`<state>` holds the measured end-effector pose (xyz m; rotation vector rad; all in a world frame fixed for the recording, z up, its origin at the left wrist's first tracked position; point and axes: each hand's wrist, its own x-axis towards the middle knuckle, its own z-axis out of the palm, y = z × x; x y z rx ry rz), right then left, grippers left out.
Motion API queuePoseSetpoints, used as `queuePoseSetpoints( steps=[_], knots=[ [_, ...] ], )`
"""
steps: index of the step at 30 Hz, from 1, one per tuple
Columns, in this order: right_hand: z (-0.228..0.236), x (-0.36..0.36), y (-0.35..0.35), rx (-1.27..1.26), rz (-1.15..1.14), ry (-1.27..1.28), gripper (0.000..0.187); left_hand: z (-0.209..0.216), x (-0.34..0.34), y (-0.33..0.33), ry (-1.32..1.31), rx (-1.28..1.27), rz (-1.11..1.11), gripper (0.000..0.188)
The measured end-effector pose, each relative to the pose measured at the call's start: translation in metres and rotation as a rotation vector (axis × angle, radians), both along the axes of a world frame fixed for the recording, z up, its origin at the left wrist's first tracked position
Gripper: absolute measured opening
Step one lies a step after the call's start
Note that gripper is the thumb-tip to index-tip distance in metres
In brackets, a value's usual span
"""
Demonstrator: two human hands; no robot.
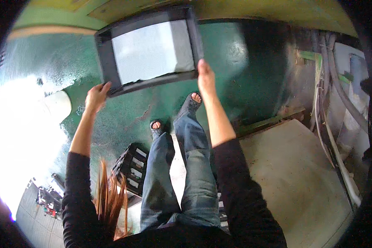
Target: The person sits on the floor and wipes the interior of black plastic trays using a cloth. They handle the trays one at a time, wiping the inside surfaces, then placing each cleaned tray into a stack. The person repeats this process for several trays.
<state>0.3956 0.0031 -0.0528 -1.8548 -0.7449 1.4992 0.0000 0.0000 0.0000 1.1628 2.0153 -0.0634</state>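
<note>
"Crate [107,56] first: how does it look?"

"Dark grey to black, rectangular, with raised walls framing a white sheet-like surface [146,51]. That white part covers most of the inside, turns greyer along its right strip, and meets the near wall in a slightly ragged edge. Whether it's a liner or the base, I can't tell."

"Where is it?"

"Held up over the glossy green floor [128,120], beyond the feet and a little left of centre. It sits askew, its right end farther off than its left."

"And the hands?"

"The left hand [96,97] grips the near left corner, the right hand [207,77] the right wall by its near corner. Both thumbs press the rim; the other fingers are mostly hidden, so I can't tell how they lie."

"Anything nearby?"

"A second dark crate with pale slots [132,169], left of the legs, and a pale slab [293,182] near right."
</note>
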Motion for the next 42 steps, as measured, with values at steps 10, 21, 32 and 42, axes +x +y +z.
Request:
queuePoseSetpoints(
  steps=[10, 21, 32, 42],
  knots=[
    [-0.175, 0.056, -0.075, -0.247, -0.268, 0.081, 0.051, -0.005, -0.003, 0.028, 0.055, -0.176, -0.137, 0.046],
    [-0.253, -0.001, 0.007, -0.22, -0.329, -0.222, 0.052, -0.002, -0.016, 0.032, 0.083, -0.292, -0.125, 0.048],
    [-0.204, 0.026, 0.016, -0.224, -0.262, -0.17, 0.074, 0.006, 0.012, 0.035, 0.095, -0.37, -0.061, 0.05],
    [-0.112, 0.06, 0.006, -0.067, -0.277, -0.196, 0.066, 0.007, 0.017, 0.04, 0.021, -0.343, -0.077, 0.045]
  ],
)
